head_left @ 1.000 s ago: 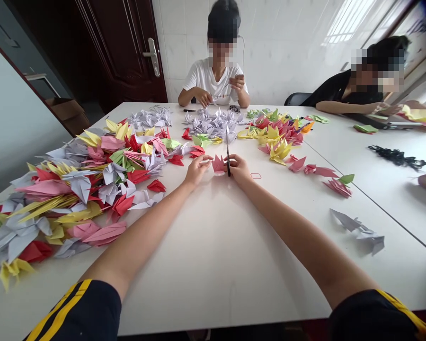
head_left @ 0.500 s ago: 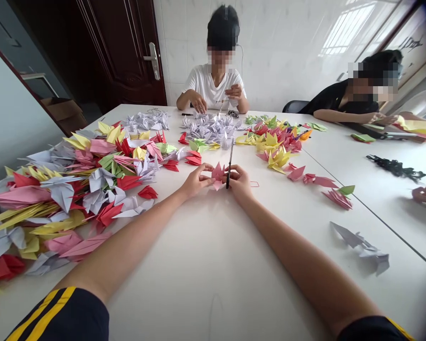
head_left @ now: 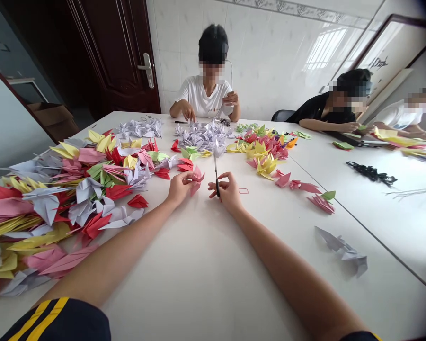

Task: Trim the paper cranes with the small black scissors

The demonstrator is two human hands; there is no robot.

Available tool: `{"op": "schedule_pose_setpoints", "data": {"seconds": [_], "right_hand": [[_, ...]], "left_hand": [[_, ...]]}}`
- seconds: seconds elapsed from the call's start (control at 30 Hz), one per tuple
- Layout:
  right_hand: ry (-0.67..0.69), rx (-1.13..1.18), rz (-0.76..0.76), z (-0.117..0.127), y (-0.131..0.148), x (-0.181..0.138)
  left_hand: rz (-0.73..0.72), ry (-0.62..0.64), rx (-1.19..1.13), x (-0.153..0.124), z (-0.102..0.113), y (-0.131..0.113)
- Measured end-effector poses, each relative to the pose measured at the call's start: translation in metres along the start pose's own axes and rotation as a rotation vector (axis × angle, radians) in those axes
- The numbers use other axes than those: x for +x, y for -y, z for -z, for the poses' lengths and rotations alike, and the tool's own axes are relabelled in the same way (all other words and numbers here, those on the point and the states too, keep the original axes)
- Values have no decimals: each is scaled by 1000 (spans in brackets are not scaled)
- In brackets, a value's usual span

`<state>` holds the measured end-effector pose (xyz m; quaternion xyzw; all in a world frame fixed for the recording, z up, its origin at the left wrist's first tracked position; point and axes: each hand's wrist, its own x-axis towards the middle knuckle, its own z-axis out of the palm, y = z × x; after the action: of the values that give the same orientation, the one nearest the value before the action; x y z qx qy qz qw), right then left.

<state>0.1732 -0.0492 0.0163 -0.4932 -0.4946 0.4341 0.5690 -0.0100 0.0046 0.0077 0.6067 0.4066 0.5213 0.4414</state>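
My left hand (head_left: 179, 188) pinches a pink paper crane (head_left: 197, 181) between its fingers, at the right edge of a large heap of folded paper cranes (head_left: 57, 199). My right hand (head_left: 227, 191) holds a pair of black-handled scissors (head_left: 217, 180) upright, with the thin blades pointing away from me. A narrow gap separates the scissors from the pink crane. Just right of my right hand, a small red loop of thin material (head_left: 243, 191) lies on the white table (head_left: 206, 265).
A second pile of lilac cranes (head_left: 202, 136) and a mixed pile of yellow and pink cranes (head_left: 266, 151) stand ahead. A person in a white shirt (head_left: 206, 97) works across the table. Another person in black (head_left: 323, 109) and a third person (head_left: 399, 116) sit to the right.
My left hand has drawn the pink crane leftward, away from the scissors. My right hand has shifted slightly, and the view has pulled back.
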Motion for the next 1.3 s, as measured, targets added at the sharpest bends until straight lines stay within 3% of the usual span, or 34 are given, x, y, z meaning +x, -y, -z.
{"op": "schedule_pose_setpoints", "data": {"seconds": [0.13,0.23,0.33,0.73,1.3], "right_hand": [[150,-20,4,-2,3,-4],[245,-48,-3,-3,3,-6],[304,-96,0,-2,-1,-7],[287,-101,25,-5,-10,-13],[236,-245,2,-6,-5,-12]], "left_hand": [[9,-240,60,7,10,4],[6,-317,21,8,13,5],[14,-326,30,8,14,6],[79,-391,150,9,11,5],[-9,-298,225,9,13,5]]}}
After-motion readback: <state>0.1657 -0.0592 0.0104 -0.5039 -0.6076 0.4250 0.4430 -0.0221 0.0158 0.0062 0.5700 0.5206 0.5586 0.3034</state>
